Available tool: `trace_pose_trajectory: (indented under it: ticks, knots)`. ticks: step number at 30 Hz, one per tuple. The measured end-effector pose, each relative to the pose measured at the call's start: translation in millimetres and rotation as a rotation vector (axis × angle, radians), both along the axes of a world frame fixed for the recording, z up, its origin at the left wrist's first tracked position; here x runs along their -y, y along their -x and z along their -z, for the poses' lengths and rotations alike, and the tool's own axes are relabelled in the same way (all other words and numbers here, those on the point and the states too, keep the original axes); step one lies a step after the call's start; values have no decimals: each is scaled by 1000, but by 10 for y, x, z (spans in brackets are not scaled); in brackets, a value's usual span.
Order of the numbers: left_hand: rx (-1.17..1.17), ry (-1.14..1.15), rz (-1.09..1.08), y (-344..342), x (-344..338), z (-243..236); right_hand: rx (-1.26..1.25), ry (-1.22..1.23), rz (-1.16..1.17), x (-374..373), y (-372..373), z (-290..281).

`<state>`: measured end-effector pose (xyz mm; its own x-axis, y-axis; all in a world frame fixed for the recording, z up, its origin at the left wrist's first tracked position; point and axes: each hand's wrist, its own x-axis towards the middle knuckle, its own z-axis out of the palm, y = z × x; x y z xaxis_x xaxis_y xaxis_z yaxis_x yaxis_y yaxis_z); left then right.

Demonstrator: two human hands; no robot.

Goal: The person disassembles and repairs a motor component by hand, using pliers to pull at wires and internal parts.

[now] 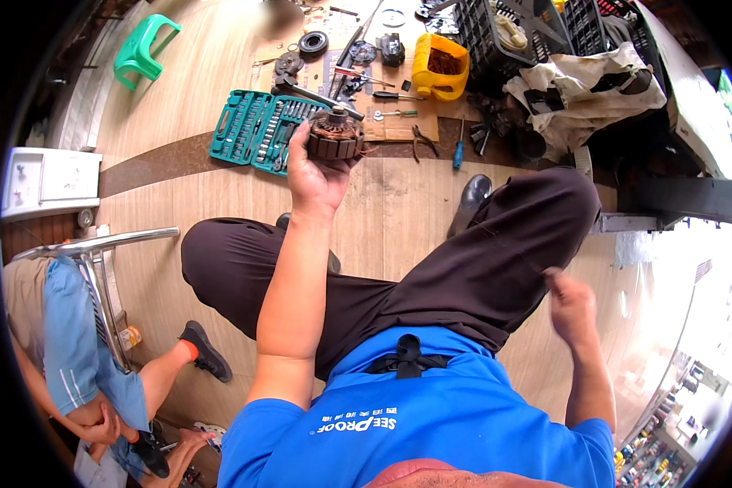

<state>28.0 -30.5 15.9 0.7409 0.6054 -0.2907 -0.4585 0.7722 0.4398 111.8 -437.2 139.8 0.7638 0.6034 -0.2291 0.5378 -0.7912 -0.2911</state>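
Observation:
My left hand (315, 175) is raised over the floor, its fingers wrapped round a motor armature (336, 137). This has a dark slotted core, copper windings and a short cylinder on top. Just behind it lies an open green socket set case (278, 130) with rows of metal sockets. My right hand (573, 305) hangs beside my right thigh, fingers curled in; whatever they may hold is hidden. Beyond my feet, a cardboard sheet (398, 130) carries screwdrivers, a black ring-shaped part (313, 42) and other dark parts. Pliers (424, 141) and a blue-handled screwdriver (459, 150) lie at its near right.
A cut yellow jug (440, 67) holds rusty-brown bits; black crates (504, 41) and a stained cloth bag (590, 93) stand right of it. Far left is a green stool (145, 53). At left, a person in blue shorts (77, 325) sits on a metal-framed chair (130, 238).

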Motion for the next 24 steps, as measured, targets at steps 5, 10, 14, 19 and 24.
trace_pose_trajectory:
  ticks: [5,10,14,19,24]
  knots:
    - [90,-149,109,17,41,-67,300,-97,68,172,-481,-406]
    - [-117,-574,-227,4,21,-12,215,-260,98,100,-280,-915]
    - [-424,-835,-438,-50,-15,46,-484,-349,-240,144,63,-1203]
    - [-341,-428,-509,-57,-133,27,-739,-100,-105,228,268,-725]
    - [-151,-126,-248,10,-207,108,-354,81,162,894,356,132]
